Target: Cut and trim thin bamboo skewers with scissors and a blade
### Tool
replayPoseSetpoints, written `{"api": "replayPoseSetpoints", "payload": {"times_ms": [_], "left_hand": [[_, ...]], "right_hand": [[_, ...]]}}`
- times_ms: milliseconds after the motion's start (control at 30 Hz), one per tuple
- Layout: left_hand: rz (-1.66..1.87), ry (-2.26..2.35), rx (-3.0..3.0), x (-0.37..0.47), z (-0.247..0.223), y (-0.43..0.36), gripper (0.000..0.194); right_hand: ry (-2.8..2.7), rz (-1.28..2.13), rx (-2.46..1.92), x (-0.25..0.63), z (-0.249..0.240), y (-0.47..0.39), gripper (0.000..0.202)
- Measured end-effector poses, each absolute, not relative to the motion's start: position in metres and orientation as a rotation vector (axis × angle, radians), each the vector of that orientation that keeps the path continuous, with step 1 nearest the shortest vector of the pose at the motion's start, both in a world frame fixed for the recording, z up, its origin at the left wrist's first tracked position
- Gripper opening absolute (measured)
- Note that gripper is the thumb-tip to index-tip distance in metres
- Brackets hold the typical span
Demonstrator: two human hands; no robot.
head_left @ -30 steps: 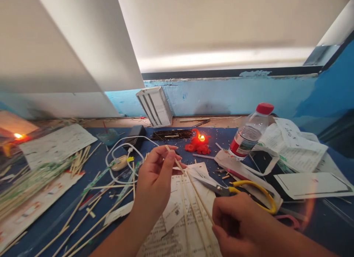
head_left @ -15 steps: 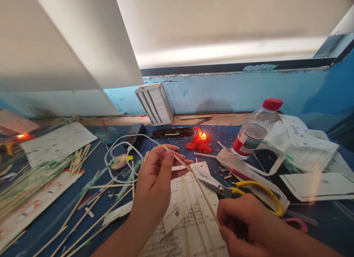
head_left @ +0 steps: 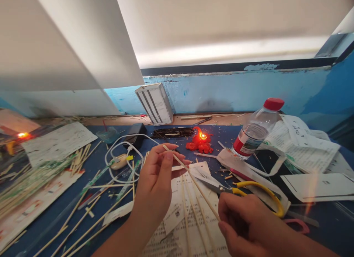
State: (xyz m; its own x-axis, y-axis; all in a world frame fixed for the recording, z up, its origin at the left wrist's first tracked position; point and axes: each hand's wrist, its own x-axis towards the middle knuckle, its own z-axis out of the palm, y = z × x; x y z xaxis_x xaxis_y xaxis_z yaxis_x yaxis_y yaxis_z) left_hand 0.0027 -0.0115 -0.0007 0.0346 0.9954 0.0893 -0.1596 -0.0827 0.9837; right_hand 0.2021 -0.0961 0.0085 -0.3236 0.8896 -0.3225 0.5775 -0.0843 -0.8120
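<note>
A thin wooden stick [head_left: 199, 189] slants between my two hands above a printed sheet. My left hand [head_left: 156, 179] pinches its upper end between thumb and fingers. Closed round the lower end is my right hand [head_left: 246, 220], which hides that end. Several similar sticks [head_left: 193, 212] lie on the printed paper [head_left: 168, 231] below. Scissors with yellow handles [head_left: 258, 188] rest just beyond my right hand, blades pointing left. Farther back, a melted red candle [head_left: 201, 142] burns with a small flame.
A water bottle [head_left: 253, 131] with a red cap stands at right, near crumpled papers [head_left: 306, 139]. Left of my hands are a white cable [head_left: 110, 153], loose sticks [head_left: 80, 223] and a paper sheet [head_left: 58, 142]. A white box [head_left: 156, 103] leans against the blue wall.
Almost nothing differs. My right hand has shifted very slightly to the right, and both hands keep hold of the stick.
</note>
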Motion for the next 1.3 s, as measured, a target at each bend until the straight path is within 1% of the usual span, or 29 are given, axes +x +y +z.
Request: {"api": "replayPoseSetpoints", "payload": {"times_ms": [100,200,267,467,600,700,800,900,967,1100,1300], "left_hand": [[1.321,1.016,1.176,0.003,0.0,-0.012,0.024],[1.325,1.029,1.183,0.002,0.0,-0.011,0.024],[1.307,1.042,1.206,0.002,-0.001,-0.011,0.024],[1.258,1.024,1.261,0.004,-0.004,-0.012,0.02],[1.242,1.005,1.283,0.006,-0.007,-0.013,0.017],[1.212,0.984,1.338,0.006,-0.009,-0.012,0.007],[1.166,0.98,1.393,0.005,-0.012,-0.011,0.015],[1.112,1.014,1.409,0.005,-0.014,-0.011,0.01],[1.075,1.033,1.405,0.004,-0.015,-0.012,0.009],[1.028,1.052,1.386,0.004,-0.016,-0.011,0.014],[0.986,1.045,1.451,0.004,-0.022,-0.009,0.011]], "right_hand": [[-1.833,1.316,-1.6,0.202,0.013,-0.1,0.008],[-1.796,1.384,-1.556,0.203,0.008,-0.1,0.005],[-1.794,1.424,-1.545,0.203,0.004,-0.098,0.007],[-1.787,1.356,-1.6,0.199,0.005,-0.102,0.008],[-1.822,1.445,-1.538,0.201,-0.006,-0.1,0.013],[-1.812,1.576,-1.42,0.203,-0.019,-0.095,0.02],[-1.677,1.715,-1.333,0.203,-0.026,-0.094,0.022],[-1.557,1.77,-1.332,0.201,-0.027,-0.097,0.024],[-1.514,1.76,-1.343,0.201,-0.028,-0.099,0.024],[-1.504,1.766,-1.354,0.2,-0.029,-0.101,0.02],[-1.609,1.706,-1.441,0.198,-0.028,-0.098,0.015]]}}
